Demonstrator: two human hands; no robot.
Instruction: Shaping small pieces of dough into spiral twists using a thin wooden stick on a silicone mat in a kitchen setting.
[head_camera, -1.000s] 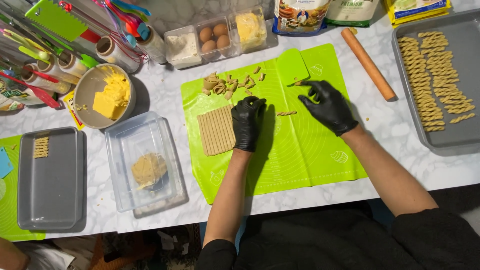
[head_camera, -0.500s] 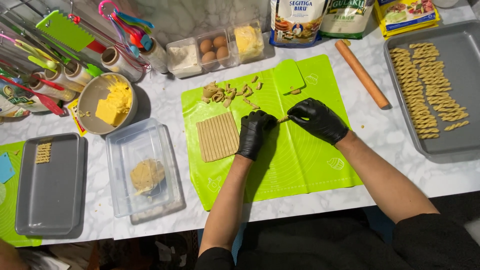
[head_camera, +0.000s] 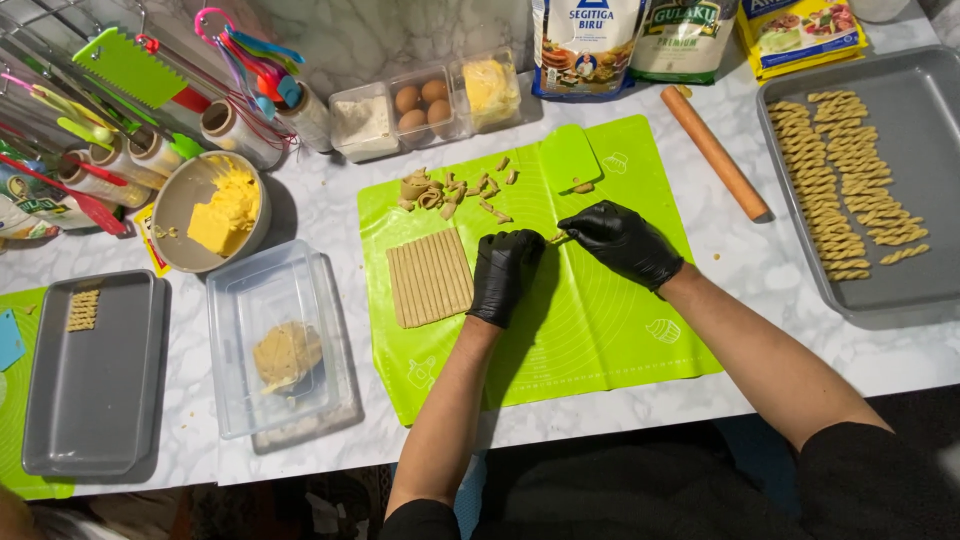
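Both hands wear black gloves and meet over the green mat (head_camera: 600, 330). The left hand (head_camera: 505, 275) and right hand (head_camera: 622, 240) pinch the two ends of a thin dough strip (head_camera: 557, 237); most of it is hidden by fingertips, so its shape is hard to make out. Just left of the left hand lies the scored dough slab (head_camera: 430, 277). Beyond the hands sit dough scraps (head_camera: 450, 190).

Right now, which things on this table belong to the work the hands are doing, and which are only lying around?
In use:
left hand and right hand, both in black gloves
dough strip held between them
cut dough sheet
green mat
tray of twisted pieces

Lying about:
rolling pin
bowl of butter
eggs
dough ball in clear container
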